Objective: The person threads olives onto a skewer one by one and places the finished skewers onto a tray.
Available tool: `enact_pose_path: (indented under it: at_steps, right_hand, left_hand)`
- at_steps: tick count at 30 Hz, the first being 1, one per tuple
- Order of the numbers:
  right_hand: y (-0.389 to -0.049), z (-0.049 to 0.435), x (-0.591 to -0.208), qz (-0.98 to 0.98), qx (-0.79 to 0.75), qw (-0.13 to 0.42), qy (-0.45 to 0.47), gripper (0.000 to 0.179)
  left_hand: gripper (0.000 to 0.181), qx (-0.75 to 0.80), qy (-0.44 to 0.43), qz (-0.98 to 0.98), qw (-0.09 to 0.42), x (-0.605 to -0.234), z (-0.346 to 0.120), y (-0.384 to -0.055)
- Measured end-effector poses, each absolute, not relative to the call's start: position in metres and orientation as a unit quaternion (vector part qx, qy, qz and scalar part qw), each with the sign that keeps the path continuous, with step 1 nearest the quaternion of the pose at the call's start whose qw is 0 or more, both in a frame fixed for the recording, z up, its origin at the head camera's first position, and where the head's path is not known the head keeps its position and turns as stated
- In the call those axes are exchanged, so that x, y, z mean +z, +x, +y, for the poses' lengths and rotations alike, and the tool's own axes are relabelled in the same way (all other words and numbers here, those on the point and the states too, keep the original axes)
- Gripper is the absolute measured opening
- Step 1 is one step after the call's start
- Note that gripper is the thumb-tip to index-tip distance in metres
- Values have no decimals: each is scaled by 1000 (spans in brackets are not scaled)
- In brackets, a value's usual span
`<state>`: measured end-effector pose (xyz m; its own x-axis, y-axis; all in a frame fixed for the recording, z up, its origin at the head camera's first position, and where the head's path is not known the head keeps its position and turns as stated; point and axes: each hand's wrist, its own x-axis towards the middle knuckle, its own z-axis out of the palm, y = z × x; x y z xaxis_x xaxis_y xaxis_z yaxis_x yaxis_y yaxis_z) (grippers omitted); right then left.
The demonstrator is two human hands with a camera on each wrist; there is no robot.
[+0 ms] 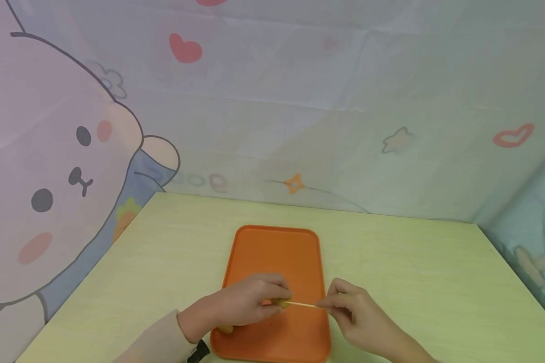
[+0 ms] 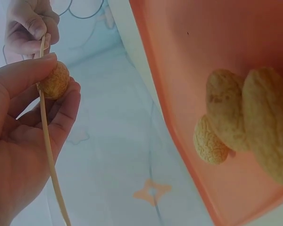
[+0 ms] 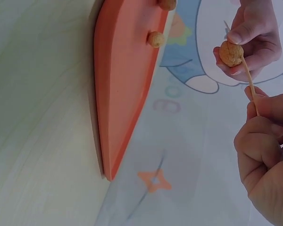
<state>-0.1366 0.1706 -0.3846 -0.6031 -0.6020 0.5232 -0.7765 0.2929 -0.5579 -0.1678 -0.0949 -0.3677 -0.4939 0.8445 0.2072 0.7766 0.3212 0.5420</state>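
Over the orange tray (image 1: 277, 252), my left hand (image 1: 250, 300) pinches a small wrinkled yellow-brown ball (image 2: 56, 81) between thumb and fingers. A thin pale wooden skewer (image 1: 302, 304) runs along the ball's edge, and its far end sticks out beyond my left thumb in the right wrist view. Whether it pierces the ball or lies against it, I cannot tell. My right hand (image 1: 359, 315) grips the skewer with thumb and fingers, just past the tray's right rim. In the right wrist view, the ball (image 3: 231, 53) shows between the left fingers.
Similar wrinkled pieces lie at the tray's near left: two long ones (image 2: 269, 122) and a small round one (image 2: 210, 141), partly hidden by my left arm in the head view. The tray stands on a pale table (image 1: 413, 272), with a printed cloth (image 1: 272, 101) behind.
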Motion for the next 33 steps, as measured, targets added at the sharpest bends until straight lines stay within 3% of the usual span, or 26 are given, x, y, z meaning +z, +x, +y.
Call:
enact_pose_path:
  at_steps: [11, 23, 33]
  right_hand:
    - [-138, 166, -389, -800, 425, 93, 413, 27]
    - [-140, 160, -393, -799, 412, 117, 421, 25]
    - [-139, 156, -394, -806, 419, 97, 407, 28]
  left_hand:
    - [18, 284, 498, 818, 53, -369, -90, -167]
    - [18, 276, 509, 814, 41, -371, -87, -167]
    - [20, 278, 513, 811, 42, -372, -85, -167]
